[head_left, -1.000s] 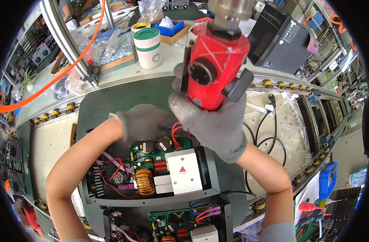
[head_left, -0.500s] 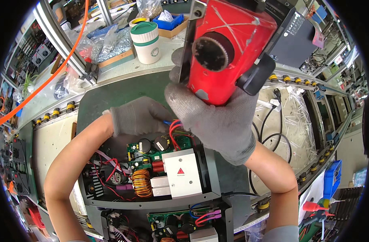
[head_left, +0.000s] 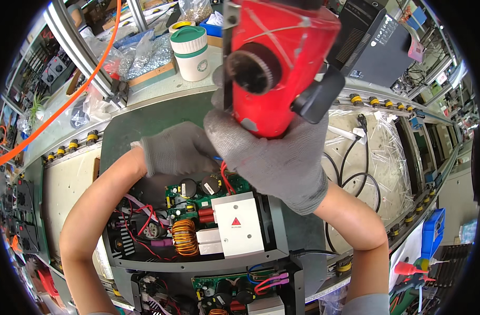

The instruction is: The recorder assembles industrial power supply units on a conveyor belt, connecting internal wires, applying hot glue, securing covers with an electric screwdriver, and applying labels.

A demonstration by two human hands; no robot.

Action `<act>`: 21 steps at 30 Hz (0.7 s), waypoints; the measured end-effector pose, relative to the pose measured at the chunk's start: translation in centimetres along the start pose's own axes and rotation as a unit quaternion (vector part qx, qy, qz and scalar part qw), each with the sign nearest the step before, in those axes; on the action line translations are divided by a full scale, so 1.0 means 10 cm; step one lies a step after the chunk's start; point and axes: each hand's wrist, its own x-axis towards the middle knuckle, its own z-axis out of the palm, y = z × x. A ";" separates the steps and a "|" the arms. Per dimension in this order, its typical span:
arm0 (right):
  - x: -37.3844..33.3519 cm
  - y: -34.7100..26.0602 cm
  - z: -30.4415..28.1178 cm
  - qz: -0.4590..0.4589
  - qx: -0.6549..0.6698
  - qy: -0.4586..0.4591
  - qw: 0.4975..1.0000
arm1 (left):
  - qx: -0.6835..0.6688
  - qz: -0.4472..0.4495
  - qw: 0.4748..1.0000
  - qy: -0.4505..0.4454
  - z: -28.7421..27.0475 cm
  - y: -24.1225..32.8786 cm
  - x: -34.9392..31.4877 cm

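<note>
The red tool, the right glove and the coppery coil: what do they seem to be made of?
Red tool: probably painted metal, fairly glossy; pale scratches and a grey worn patch mark the red surface.
Right glove: matte grey knit fabric, judging by its ribbed cuff; the fibre is unclear.
Coil: shiny, likely copper wire, from its orange-brown turns; its core is hidden.

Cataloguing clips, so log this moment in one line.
left hand: at blue wire; right hand: gripping red tool; nearby: open electronics case

1 scratched red tool (head_left: 282,71) tilts near red wires (head_left: 227,181) of 1 open chassis (head_left: 208,265).
</note>
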 end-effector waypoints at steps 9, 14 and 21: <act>-0.03 -0.06 -0.01 0.028 -0.075 -0.066 0.995 | 0.113 0.002 0.993 0.025 0.03 0.11 -0.11; -0.05 -0.02 0.01 -0.104 -0.099 -0.027 0.989 | -0.015 -0.001 0.999 0.043 0.02 0.10 -0.16; -0.06 -0.03 -0.01 -0.029 -0.090 -0.047 0.994 | 0.101 -0.001 0.994 0.041 0.05 0.04 -0.10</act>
